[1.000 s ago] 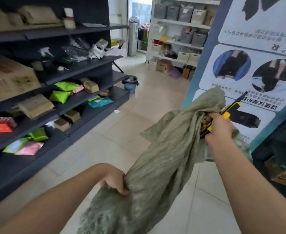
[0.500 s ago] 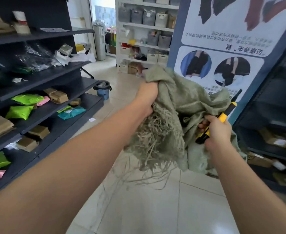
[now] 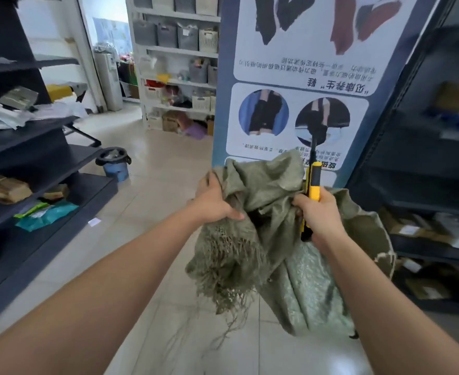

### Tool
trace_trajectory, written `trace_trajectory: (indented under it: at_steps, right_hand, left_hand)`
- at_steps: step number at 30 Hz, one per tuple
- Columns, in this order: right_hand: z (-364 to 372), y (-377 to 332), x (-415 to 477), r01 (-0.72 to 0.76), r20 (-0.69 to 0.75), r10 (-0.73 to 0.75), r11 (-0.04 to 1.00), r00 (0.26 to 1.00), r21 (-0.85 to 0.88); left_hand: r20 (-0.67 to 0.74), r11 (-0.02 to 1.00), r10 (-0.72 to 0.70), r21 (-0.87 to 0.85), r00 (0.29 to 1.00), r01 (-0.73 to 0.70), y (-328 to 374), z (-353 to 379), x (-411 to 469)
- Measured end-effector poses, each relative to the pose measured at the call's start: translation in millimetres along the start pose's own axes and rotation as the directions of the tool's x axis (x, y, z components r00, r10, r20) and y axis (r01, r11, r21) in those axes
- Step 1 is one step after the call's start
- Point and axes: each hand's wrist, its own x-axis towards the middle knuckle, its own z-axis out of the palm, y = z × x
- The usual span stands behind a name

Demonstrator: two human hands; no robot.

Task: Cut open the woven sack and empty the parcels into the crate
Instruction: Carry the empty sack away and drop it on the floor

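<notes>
A limp grey-green woven sack is bunched up in the air in front of me, its frayed cut edge hanging in loose threads. My left hand grips the crumpled cloth at its left. My right hand clutches the sack's right side together with a yellow and black utility knife that points upward. The rest of the sack droops below my right wrist. I see no crate.
Dark shelving with parcels and coloured mailers lines the left. A blue bin with a black liner stands on the tiled floor. A tall poster board rises straight ahead, and dark shelves with boxes stand to the right.
My left hand rose from low on the sack to its top, bunching the cloth together and exposing the frayed edge. The knife in my right hand has swung more upright. My view turned right.
</notes>
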Motion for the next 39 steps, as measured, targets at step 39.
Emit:
trace_trajectory:
  at_steps: [39]
  right_hand:
    - [-53, 167, 632, -0.318, -0.644, 0.115, 0.925, 0.756, -0.208]
  left_hand:
    - [0.072, 0.732, -0.333, -0.609, 0.940, 0.306, 26, 97, 604]
